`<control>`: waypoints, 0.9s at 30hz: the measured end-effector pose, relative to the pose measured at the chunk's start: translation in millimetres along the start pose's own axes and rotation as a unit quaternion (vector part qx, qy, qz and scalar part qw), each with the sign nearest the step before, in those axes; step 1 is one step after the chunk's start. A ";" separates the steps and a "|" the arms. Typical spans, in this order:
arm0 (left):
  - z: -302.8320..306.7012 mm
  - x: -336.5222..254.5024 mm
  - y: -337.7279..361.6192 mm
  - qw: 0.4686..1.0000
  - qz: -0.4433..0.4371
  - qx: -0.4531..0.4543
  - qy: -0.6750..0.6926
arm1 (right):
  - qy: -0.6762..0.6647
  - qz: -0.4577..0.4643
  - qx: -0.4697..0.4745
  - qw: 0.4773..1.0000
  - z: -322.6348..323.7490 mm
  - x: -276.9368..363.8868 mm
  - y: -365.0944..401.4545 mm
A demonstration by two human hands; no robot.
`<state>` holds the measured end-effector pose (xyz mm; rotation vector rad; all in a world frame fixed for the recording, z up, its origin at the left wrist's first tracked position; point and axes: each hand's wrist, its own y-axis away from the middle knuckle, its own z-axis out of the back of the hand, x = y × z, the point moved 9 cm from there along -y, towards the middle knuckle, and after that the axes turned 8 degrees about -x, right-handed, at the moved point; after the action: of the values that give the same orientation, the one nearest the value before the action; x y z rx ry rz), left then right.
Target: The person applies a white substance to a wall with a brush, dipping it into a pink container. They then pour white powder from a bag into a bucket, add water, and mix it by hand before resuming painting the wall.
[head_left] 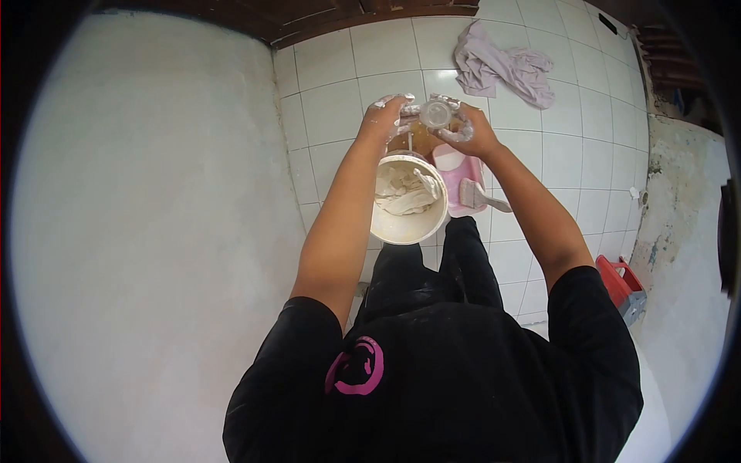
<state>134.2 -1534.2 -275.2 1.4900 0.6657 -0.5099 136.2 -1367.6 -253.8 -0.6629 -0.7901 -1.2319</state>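
Observation:
A small clear round container [436, 114] is in my right hand [465, 130], whose fingers curl round it; white paste coats them. My left hand [387, 119], also smeared with white, is just left of the container with its fingers extended towards it. Whether they touch it is hard to tell. Below my hands, a white bucket [409, 231] holds thick off-white paste [405, 193]. Right of the bucket, a pink tray [455, 174] carries a wide brush [472, 194], its handle pointing right.
A crumpled pale cloth [505, 65] lies on the tiled floor [386, 50] beyond my hands. At the right stands a red and grey object [620, 287] by the wall. A pale wall [154, 193] rises at the left, and dark wood [332, 17] borders the far edge.

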 end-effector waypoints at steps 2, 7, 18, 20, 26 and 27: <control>-21.5 0.6 7.9 1.000 0.007 0.022 0.021 | -0.033 0.019 -0.041 0.998 29.5 6.2 6.3; -62.1 -2.2 36.3 0.995 -0.085 0.044 -0.028 | 0.007 0.041 -0.025 0.999 69.4 -17.2 31.8; -89.1 81.5 110.3 0.979 -0.002 -0.001 0.206 | 0.129 -0.016 0.111 0.985 68.7 -43.5 95.4; -91.4 107.7 118.8 0.978 0.014 -0.002 0.208 | 0.148 -0.013 0.127 0.981 67.3 -50.2 101.6; -102.9 158.1 123.1 0.980 0.082 -0.007 0.181 | 0.176 -0.003 0.185 0.967 61.6 -53.0 110.6; -103.8 162.5 123.4 0.976 0.098 -0.007 0.194 | 0.178 -0.001 0.190 0.966 61.3 -50.0 111.6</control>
<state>327.0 -1411.8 -292.0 1.6384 0.8096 -0.0591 228.1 -1266.6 -262.1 -0.1212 -0.6959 -1.1182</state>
